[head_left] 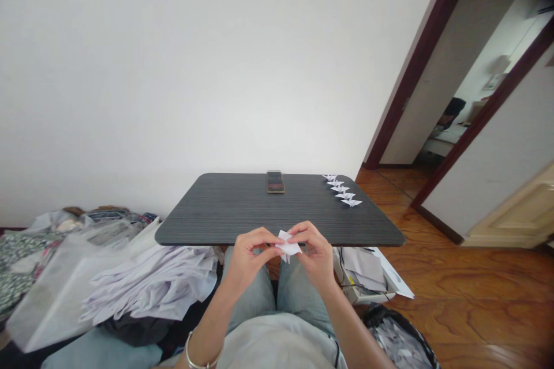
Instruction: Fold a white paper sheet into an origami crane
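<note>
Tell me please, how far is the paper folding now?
Five folded paper figures stand in a row on the table. A partly folded piece is between the left hand and right hand. What is left is unclear; the white sheets beside the table may be more paper.

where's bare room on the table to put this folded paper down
Left of the phone, the table is bare out to its left corner; a narrower bare strip lies between the phone and the paper cranes. It's crowded along the right edge by the cranes, and at the near edge by your left hand and right hand.
</note>
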The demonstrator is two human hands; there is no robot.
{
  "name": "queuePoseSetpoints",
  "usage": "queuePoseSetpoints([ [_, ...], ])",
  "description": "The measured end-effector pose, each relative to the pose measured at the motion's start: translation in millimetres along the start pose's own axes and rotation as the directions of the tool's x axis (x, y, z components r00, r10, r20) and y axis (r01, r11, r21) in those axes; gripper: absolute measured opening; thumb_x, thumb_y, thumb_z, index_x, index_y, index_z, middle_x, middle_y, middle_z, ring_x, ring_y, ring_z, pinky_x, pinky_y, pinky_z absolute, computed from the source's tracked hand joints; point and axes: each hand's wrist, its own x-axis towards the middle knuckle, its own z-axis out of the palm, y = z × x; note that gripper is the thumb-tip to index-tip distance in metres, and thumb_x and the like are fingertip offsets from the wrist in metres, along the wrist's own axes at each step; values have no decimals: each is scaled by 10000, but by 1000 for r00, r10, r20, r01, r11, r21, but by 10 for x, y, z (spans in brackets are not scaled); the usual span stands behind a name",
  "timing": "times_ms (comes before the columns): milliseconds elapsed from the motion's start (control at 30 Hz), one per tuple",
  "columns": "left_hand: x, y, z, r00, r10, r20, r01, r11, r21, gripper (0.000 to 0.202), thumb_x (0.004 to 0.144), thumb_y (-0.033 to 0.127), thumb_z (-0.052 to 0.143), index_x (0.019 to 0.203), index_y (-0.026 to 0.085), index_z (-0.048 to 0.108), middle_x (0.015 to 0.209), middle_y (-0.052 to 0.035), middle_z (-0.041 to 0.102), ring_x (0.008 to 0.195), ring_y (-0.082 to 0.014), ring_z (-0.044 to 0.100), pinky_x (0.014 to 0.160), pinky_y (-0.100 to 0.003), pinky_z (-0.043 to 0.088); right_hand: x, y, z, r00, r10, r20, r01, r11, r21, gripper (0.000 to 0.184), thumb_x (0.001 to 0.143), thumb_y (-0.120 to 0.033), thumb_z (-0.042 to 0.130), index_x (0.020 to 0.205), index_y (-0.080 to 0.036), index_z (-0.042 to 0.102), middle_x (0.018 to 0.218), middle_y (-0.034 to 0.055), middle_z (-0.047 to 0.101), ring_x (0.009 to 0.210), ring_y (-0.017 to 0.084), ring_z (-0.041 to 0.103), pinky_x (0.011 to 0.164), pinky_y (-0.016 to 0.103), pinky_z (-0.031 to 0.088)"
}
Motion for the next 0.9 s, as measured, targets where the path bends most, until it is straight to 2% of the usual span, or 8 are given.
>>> queuePoseSetpoints([
  [133, -1, 21, 2, 999, 30, -34, -27, 997, 77, 60, 711, 201, 689, 730, 190, 745, 683, -40, 681, 631, -139, 601, 589, -222, 450, 6, -1, 3, 1000, 8, -7, -8, 1000, -8, 166, 745, -87, 606, 762, -234, 681, 787, 32, 603, 745, 178, 581, 659, 309, 451],
  [267, 1, 9, 15, 996, -30, -87, 37, 996, 77, 71, 704, 205, 681, 678, 161, 730, 650, -40, 678, 591, -137, 590, 549, -220, 438, 8, -7, 17, 997, 70, -19, -69, 997, 45, 87, 766, -151, 621, 750, -224, 666, 775, 38, 603, 731, 178, 579, 631, 299, 464],
  [433, 2, -28, 48, 969, -224, -103, 211, 969, -127, 92, 660, 232, 708, 669, 141, 701, 621, -22, 673, 557, -125, 582, 547, -220, 451, 1, -18, 52, 972, 235, -12, -229, 957, 180, 48, 768, -238, 643, 738, -207, 664, 732, 22, 583, 673, 154, 557, 566, 256, 453],
  [567, 7, -53, 59, 933, -354, -60, 327, 907, -267, 172, 613, 270, 749, 671, 125, 678, 603, -19, 670, 549, -118, 578, 554, -223, 455, -13, -21, 78, 905, 422, 60, -420, 859, 292, 117, 760, -313, 655, 747, -196, 662, 644, 2, 605, 529, 120, 530, 481, 228, 430],
  [633, 10, -67, 59, 920, -389, -36, 363, 885, -291, 202, 616, 290, 750, 707, 123, 682, 595, -16, 663, 539, -112, 568, 551, -221, 449, -15, -19, 85, 879, 469, 89, -472, 827, 305, 148, 745, -337, 666, 734, -190, 654, 607, -4, 604, 490, 112, 513, 455, 221, 424],
  [767, 17, -103, 50, 925, -380, 13, 372, 895, -247, 254, 629, 325, 737, 769, 117, 699, 577, -8, 621, 517, -100, 511, 503, -208, 406, -11, 1, 90, 860, 502, 97, -506, 810, 297, 182, 725, -356, 680, 716, -183, 625, 565, -17, 569, 465, 106, 491, 427, 214, 419],
  [900, 27, -142, 32, 956, -291, -46, 284, 952, -116, 215, 645, 344, 720, 675, 131, 712, 591, -5, 556, 544, -96, 456, 481, -195, 339, -16, 36, 86, 858, 503, 101, -508, 803, 311, 189, 722, -329, 684, 820, -189, 603, 528, -51, 518, 432, 91, 472, 410, 197, 402],
])
